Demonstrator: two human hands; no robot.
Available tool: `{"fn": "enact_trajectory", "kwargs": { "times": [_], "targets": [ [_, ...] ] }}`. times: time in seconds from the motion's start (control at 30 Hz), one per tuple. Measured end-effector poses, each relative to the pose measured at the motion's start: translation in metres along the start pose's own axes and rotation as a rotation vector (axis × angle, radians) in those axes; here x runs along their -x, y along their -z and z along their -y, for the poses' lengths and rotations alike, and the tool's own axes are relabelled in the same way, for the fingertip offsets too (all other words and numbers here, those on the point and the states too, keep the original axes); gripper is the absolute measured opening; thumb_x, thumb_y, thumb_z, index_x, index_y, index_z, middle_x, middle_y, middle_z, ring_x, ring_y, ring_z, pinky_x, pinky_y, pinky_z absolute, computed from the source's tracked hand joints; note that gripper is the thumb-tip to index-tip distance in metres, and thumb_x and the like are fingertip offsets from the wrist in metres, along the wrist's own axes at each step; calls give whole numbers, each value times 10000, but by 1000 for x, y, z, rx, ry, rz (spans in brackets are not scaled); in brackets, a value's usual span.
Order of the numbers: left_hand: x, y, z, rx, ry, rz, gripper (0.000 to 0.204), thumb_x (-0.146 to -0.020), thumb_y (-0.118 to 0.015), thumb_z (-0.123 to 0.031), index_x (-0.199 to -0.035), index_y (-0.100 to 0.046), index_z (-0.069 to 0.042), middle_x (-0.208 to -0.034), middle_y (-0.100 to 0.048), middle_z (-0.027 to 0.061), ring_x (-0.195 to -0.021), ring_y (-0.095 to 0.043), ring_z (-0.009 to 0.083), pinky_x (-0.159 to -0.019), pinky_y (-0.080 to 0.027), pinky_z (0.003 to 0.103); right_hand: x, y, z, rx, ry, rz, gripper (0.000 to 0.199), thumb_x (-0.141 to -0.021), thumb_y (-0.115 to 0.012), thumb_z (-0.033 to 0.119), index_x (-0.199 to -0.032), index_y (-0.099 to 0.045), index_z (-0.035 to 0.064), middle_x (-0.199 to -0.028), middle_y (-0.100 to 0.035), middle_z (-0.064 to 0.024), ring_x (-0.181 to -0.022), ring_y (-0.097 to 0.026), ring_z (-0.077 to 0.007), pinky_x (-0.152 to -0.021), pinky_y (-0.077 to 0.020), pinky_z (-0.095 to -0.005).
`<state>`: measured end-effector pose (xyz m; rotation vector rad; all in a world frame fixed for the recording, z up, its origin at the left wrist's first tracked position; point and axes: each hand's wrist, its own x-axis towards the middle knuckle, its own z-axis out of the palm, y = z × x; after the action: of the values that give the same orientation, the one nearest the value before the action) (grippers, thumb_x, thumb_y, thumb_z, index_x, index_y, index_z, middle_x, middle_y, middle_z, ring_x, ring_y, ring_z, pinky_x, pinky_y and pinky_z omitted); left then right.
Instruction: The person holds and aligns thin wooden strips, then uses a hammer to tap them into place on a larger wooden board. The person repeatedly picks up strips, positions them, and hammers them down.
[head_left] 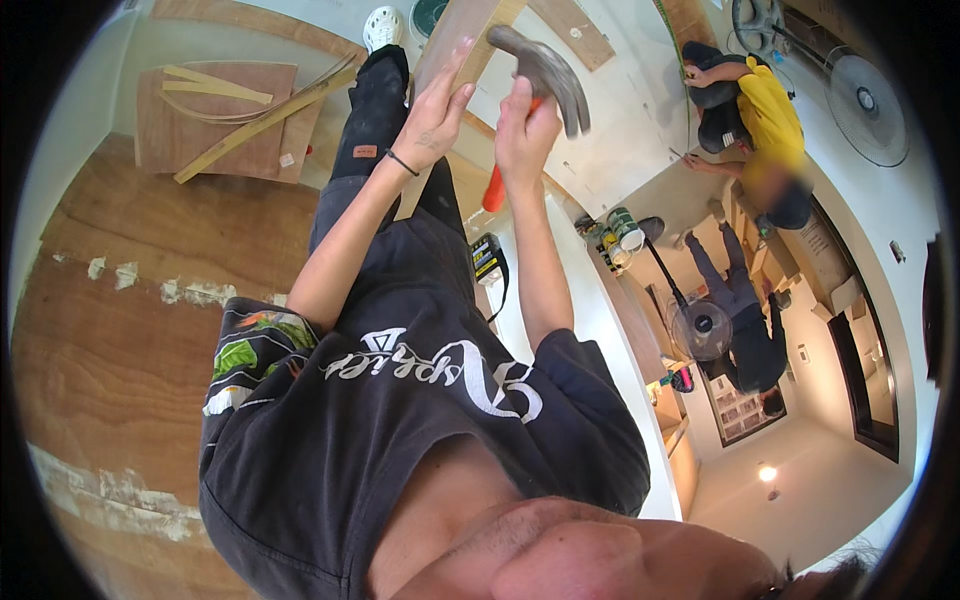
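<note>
I observe the right hand [522, 128] wrapped in a closed grip around a claw hammer [545, 72] with a steel head and an orange handle, the head raised at the far centre of the view. The left hand [435, 112] lies flat, fingers spread, against a pale wooden board [462, 30] just left of the hammer. The board runs away from me over my dark trouser leg [375, 110]. A plywood floor [120, 330] extends to the left, carrying a plywood sheet [225, 130] with loose wood strips [215, 90]. At far right, a person in a yellow shirt [765, 120] crouches over a white panel [620, 110]. Another person [745, 320] stands beyond, near a floor fan [700, 330].
</note>
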<state>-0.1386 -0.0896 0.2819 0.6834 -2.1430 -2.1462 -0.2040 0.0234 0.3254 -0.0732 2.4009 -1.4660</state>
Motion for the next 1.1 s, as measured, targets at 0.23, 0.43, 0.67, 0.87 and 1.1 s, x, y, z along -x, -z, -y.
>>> {"fn": "enact_trajectory", "kwargs": {
  "times": [0.23,0.43,0.67,0.87,1.1],
  "targets": [
    [-4,3,-2,-20,-28,7,587,-997,-540,-169,-1525,-320,-36,-1513,-422,183,-1412,-403,297,-1128,-343,371,-10,0,-5,21,1,-2,304,-1047,-508,295,-1033,-572,-2,-619,-497,19,-519,-445,-44,-460,-360,-227],
    [-68,12,-4,-61,-93,32,786,-818,-646,-109,-1524,-306,-54,-1470,-436,190,-1397,-387,341,-1130,-337,385,-17,7,5,-7,-65,13,332,-1052,-497,321,-1065,-569,-2,-620,-482,27,-513,-429,-44,-450,-351,-218],
    [-91,1,-6,39,-100,39,788,-824,-582,-5,-1542,-272,-100,-1492,-432,173,-1376,-433,283,-1112,-371,364,-33,4,4,41,14,38,347,-1049,-505,335,-1026,-578,-3,-628,-476,27,-535,-430,-55,-478,-348,-226],
    [-87,-6,-16,36,-59,61,845,-775,-562,43,-1553,-259,-87,-1534,-394,169,-1420,-369,313,-1158,-306,362,-41,2,6,25,36,16,358,-1047,-509,344,-988,-579,-2,-624,-479,23,-547,-434,-57,-499,-352,-233],
    [-84,-12,-20,52,-63,58,855,-748,-563,60,-1544,-275,-65,-1554,-359,180,-1463,-306,338,-1194,-257,384,-56,5,11,38,12,1,346,-1046,-508,331,-1020,-579,-6,-616,-487,19,-527,-442,-47,-481,-360,-222]
  ]
}}
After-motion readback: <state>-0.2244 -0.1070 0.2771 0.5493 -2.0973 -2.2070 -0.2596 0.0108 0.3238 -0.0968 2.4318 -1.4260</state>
